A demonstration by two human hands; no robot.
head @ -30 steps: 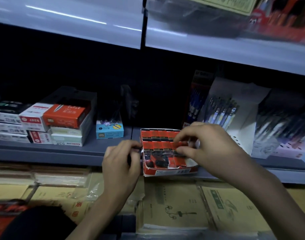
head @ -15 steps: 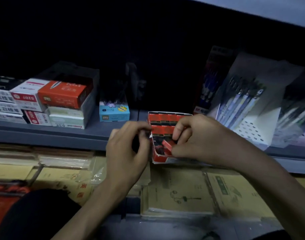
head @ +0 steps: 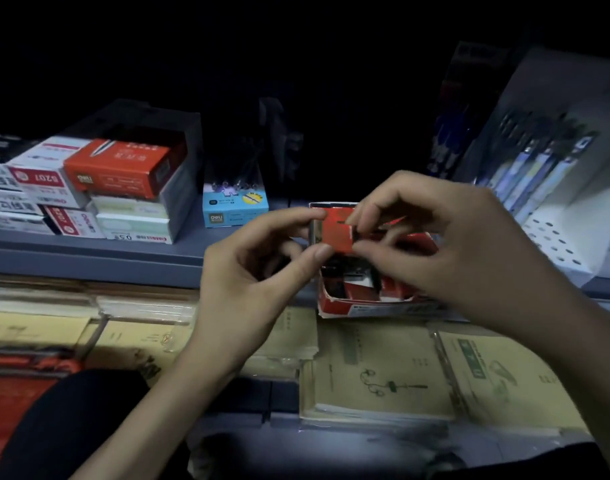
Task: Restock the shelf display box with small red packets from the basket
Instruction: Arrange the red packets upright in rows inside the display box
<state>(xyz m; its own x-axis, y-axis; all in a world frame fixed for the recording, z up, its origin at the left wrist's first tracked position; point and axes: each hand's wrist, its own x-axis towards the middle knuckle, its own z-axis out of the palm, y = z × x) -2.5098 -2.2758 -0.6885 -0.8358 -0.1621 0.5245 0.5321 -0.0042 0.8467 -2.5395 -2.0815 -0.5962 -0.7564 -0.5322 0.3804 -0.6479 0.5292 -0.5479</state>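
Observation:
A small red packet (head: 336, 232) is held up in front of the red display box (head: 365, 301), which sits at the front edge of the grey shelf (head: 89, 258). My left hand (head: 251, 271) pinches the packet's left edge between thumb and forefinger. My right hand (head: 445, 237) pinches its right edge and covers most of the box's right side. Inside the box I see dark and red packets, partly hidden. The basket is not clearly visible.
Stacked red and white stationery boxes (head: 99, 188) stand on the shelf's left, a blue box (head: 234, 206) beside them. A white pen display (head: 552, 188) stands at the right. Yellowish notebooks (head: 383, 368) lie on the lower shelf.
Both hands have lifted a red packet out above the box and now hold it between them. The camera has tilted downward and moved closer.

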